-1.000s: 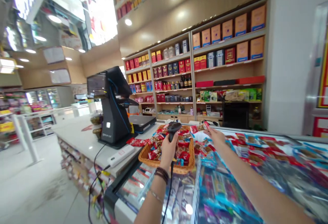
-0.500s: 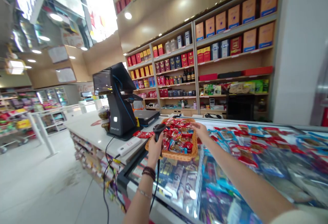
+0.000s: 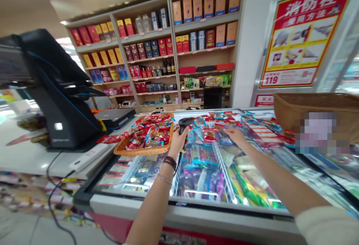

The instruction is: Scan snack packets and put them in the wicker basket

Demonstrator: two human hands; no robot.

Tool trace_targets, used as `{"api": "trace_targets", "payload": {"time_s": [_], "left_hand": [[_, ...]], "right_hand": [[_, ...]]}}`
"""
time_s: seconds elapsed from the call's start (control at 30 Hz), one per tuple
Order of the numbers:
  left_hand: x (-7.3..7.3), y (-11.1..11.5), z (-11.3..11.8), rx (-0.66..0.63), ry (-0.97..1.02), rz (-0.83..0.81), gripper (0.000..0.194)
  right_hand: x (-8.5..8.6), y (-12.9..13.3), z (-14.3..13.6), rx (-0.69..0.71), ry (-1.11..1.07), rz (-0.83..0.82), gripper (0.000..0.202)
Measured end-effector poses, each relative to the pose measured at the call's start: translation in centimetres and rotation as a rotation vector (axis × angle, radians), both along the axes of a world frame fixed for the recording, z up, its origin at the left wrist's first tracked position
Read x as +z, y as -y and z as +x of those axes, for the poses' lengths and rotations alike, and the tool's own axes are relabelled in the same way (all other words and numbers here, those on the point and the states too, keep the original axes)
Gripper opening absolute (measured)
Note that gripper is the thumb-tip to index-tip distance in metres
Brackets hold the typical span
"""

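Freezer: a glass-topped chest freezer (image 3: 196, 200) is seen filling the lower middle of the view; both arms are stretched out over its lid.
Checkout terminal: a black point-of-sale terminal (image 3: 53, 99) stands on the white counter (image 3: 25, 159) to the left, well apart from both hands.
Wicker tray: a shallow wicker tray (image 3: 140, 149) heaped with red snack packets rests on the freezer's near-left corner, just beside the left hand.
Loose packets: flat snack packets (image 3: 213, 125) are spread over the glass beyond the hands, lying ahead and slightly right.
Left hand: the left hand (image 3: 177, 140) is wrapped firmly around the grip of a black handheld barcode scanner (image 3: 185, 123).
Scanner axis: the grip is held near upright, with the head tipped forward toward the loose packets; its cable hangs down past the wrist.
Right hand: the right hand (image 3: 235, 135) lies palm down on the packets, fingers loosely spread; whether 1 is pinched cannot be told.
Nearer hand: the right hand is touching the packets; the scanner is held just left of it.
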State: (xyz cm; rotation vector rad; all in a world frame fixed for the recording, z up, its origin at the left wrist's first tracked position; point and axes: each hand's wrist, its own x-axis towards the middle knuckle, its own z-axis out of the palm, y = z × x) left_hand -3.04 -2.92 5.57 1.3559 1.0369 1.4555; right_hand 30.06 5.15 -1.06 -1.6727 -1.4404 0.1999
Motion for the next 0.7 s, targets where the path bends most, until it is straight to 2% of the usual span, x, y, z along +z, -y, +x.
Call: {"api": "trace_targets", "payload": {"time_s": [0.1,0.2,0.33,0.4,0.57,0.7], "left_hand": [[-1.5,-0.8,2.7,-0.011,0.002,-0.060,0.056],[-3.0,-1.1,4.0,-0.019,-0.002,-0.096,0.054],[-4.3,-1.1,4.1,-0.015,0.002,-0.123,0.053],[-4.5,-1.1,3.9,0.012,0.014,-0.118,0.051],[-4.6,-1.0,4.2,0.022,0.036,-0.084,0.054],[-4.4,-0.6,4.6,-0.012,0.049,-0.039,0.057]], "right_hand": [[0.0,0.8,-2.2,0.013,0.094,-0.151,0.036],[0.0,0.9,-6.2,-0.037,0.193,-0.154,0.041],[-0.6,0.3,-9.4,-0.018,0.174,-0.153,0.026],[-0.9,0.1,-9.6,0.005,0.085,-0.102,0.020],[-1.5,0.2,-8.7,-0.052,-0.124,0.117,0.021],[-1.4,0.7,-9.0,0.016,-0.179,0.189,0.019]]}}
